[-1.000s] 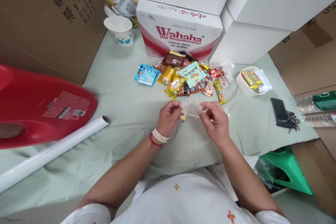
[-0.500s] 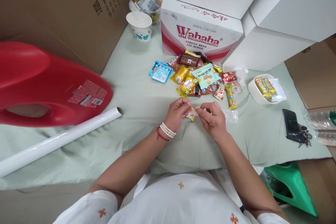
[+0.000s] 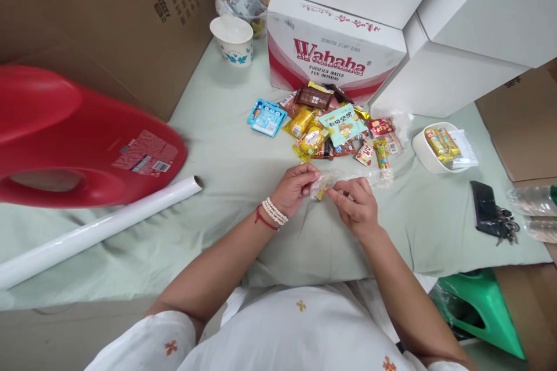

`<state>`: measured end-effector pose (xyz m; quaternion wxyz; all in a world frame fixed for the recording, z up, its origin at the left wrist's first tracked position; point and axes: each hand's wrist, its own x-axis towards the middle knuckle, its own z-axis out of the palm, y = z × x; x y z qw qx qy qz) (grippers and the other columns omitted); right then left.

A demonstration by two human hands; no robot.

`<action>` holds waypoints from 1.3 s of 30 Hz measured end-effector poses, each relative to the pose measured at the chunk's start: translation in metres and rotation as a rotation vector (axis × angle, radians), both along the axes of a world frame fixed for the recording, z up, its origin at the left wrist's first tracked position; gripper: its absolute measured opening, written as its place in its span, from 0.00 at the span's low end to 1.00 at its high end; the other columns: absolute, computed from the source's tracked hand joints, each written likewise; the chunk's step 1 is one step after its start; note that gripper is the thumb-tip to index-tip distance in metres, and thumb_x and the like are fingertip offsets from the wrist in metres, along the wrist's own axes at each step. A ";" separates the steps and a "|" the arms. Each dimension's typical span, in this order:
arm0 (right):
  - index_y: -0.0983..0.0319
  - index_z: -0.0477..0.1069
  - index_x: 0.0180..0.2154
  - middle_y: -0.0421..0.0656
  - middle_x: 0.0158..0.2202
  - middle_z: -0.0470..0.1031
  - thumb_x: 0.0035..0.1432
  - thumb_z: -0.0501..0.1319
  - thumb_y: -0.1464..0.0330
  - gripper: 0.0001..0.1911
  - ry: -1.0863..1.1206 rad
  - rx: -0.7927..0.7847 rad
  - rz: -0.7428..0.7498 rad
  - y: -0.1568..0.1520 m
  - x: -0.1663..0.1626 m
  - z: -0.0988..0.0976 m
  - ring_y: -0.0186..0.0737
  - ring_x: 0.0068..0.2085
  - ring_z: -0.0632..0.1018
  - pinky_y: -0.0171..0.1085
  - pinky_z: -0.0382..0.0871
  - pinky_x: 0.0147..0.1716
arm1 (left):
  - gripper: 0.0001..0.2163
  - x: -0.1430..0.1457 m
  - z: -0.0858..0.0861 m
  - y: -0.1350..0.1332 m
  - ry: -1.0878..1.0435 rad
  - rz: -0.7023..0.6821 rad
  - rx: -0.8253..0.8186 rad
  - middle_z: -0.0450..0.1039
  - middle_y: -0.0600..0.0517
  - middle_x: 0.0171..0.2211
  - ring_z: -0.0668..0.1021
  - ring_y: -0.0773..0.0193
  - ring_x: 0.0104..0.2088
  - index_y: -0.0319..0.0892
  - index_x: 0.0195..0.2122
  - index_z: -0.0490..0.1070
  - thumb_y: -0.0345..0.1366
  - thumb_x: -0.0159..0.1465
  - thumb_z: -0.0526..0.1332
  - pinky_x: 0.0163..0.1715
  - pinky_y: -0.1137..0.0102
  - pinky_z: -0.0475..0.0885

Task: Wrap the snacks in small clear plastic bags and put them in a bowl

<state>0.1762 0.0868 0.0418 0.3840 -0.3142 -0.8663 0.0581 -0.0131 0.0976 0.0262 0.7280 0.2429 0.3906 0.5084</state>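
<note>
Stretching between two bare hands, one crinkled strip of clear plastic wrapper point(image 3: 348, 175) is presented above the near part of a table covered in pale green cloth point(image 3: 226, 197). A small yellow piece point(image 3: 321, 192) is seen at the wrapper's left end; its nature cannot be told. By the left hand point(image 3: 296, 188), banded at the wrist with white beads point(image 3: 274, 211) and a thin red cord point(image 3: 264, 220), that end is pinched between thumb and forefinger. By the right hand point(image 3: 357, 207), the near edge is met: thumb and forefinger are drawn close together there, but whether film is gripped between them cannot be told.

Just beyond, a mixed heap of packaged snacks is laid, with a brown rectangular packet point(image 3: 313, 98), glossy yellow packets point(image 3: 312, 140) and a mint-green flat pouch point(image 3: 343, 124) included. Two overlapping light-blue flat packets point(image 3: 268, 120) are placed at its left. The heap is backed by a white-and-red cardboard carton printed "Wahaha" point(image 3: 335, 49). To the right, yellow packets are held in a white rounded tub point(image 3: 421, 153); nearer, a flat black case point(image 3: 483, 203) is accompanied by metal keys point(image 3: 507, 226). Farther left, a red plastic jug point(image 3: 96, 122) is set beside a long white roll point(image 3: 104, 232).
</note>
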 end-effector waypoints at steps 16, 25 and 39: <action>0.59 0.70 0.33 0.34 0.24 0.63 0.58 0.69 0.50 0.20 0.754 -1.123 -0.312 -0.015 -0.025 0.014 0.29 0.21 0.61 0.31 0.54 0.19 | 0.15 0.007 -0.003 -0.008 0.124 0.096 0.186 0.65 0.58 0.20 0.60 0.75 0.20 0.40 0.26 0.71 0.44 0.55 0.71 0.22 0.74 0.53; 0.60 0.70 0.32 0.35 0.24 0.65 0.60 0.65 0.52 0.18 0.482 -1.003 -0.643 -0.038 0.033 -0.016 0.32 0.23 0.63 0.34 0.58 0.24 | 0.17 0.004 -0.001 -0.004 0.006 0.101 0.095 0.68 0.57 0.23 0.58 0.77 0.19 0.39 0.27 0.70 0.46 0.52 0.74 0.20 0.76 0.49; 0.58 0.76 0.40 0.41 0.36 0.75 0.61 0.67 0.56 0.13 0.374 -0.799 -0.374 -0.024 -0.028 0.019 0.33 0.28 0.68 0.35 0.66 0.29 | 0.16 0.014 -0.006 -0.016 0.262 0.010 0.287 0.66 0.57 0.24 0.67 0.71 0.26 0.41 0.27 0.71 0.48 0.58 0.70 0.29 0.73 0.63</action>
